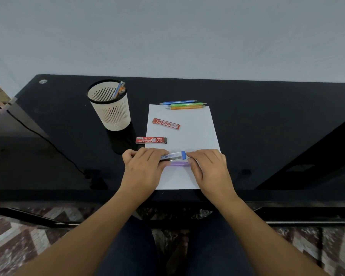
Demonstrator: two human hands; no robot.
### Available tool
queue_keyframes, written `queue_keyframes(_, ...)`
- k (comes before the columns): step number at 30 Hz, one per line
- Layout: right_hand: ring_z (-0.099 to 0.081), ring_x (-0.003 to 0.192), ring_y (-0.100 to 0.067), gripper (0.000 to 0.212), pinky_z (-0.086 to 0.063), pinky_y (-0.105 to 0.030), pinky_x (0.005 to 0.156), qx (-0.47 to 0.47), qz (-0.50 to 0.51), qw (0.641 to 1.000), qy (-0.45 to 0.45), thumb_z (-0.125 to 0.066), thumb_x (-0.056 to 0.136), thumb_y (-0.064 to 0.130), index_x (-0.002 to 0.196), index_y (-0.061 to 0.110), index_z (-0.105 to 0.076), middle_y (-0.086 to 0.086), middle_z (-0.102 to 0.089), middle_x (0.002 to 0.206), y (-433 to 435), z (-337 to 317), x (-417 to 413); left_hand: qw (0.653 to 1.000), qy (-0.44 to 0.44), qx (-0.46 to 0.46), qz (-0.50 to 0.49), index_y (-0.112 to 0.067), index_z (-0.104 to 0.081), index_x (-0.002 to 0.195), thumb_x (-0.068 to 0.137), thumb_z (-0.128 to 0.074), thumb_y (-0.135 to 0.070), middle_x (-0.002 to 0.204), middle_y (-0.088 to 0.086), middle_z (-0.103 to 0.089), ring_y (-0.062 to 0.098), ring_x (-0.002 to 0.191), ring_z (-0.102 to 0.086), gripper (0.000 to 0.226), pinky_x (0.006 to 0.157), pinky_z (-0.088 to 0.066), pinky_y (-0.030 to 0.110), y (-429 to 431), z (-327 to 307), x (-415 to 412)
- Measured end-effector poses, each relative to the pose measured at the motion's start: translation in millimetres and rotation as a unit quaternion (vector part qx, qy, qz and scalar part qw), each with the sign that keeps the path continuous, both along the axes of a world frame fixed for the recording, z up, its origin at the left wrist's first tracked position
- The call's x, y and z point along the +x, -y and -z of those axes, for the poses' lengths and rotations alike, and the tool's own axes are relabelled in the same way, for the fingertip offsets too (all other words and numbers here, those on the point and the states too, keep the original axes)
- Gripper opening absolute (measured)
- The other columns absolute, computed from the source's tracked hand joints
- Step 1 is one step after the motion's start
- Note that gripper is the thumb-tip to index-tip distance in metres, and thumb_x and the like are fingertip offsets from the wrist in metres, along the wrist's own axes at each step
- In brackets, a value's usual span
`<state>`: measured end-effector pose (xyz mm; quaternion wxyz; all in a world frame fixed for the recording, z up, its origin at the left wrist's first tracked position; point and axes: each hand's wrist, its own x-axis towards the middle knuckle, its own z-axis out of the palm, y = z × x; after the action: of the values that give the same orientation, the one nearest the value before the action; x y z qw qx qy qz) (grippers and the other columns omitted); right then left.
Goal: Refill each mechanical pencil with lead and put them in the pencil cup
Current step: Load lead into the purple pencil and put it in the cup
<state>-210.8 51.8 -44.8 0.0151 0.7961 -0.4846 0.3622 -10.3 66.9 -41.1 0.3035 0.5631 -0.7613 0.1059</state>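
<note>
Glossy black desk (267, 120), white paper sheet (189, 136) flat on it. Left hand (142, 168) curled around a clear plastic lead tube (172, 155) marked 2B; right hand (209, 166) fingertips pinch its blue cap (183, 155). Purple pencil (179, 163) lies on the sheet just below the tube, between both hands; can't tell which hand grips it. 3 pencils, blue (178, 102), green (186, 104), orange (185, 107), lie side by side at the sheet's far edge. 2 red flat lead cases: 1 on the sheet (166, 124), 1 at its left edge (151, 140). Cream slotted cup (110, 105), black rim, stands left, pencils inside.
</note>
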Motion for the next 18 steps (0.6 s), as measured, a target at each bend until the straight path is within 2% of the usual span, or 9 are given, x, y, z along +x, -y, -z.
queue_keyframes(13,-0.051,0.091,-0.013,0.03,-0.037,-0.023,0.086,-0.021,-0.011,1.0,0.001,-0.045,0.094,0.027,0.099,0.01,-0.068,-0.004,-0.068,0.095,0.9,3.6,-0.3,0.997,0.056,-0.044,-0.01,-0.022,-0.069,0.099,0.091,-0.054,-0.034,0.091,-0.01,-0.068,0.015,0.084,-0.061,0.021,0.085,-0.024,0.037,2.4,3.1,-1.1)
queue_keyframes(18,-0.05,0.091,-0.012,0.03,-0.037,-0.022,0.084,-0.02,-0.009,1.0,0.011,-0.045,0.093,0.027,0.099,0.009,-0.068,-0.005,-0.068,0.095,0.7,3.9,-0.6,0.996,0.073,-0.046,-0.005,-0.021,-0.069,0.099,0.093,-0.047,-0.035,0.089,-0.008,-0.068,0.016,0.082,-0.061,0.026,0.084,-0.023,0.037,3.6,4.3,-1.4)
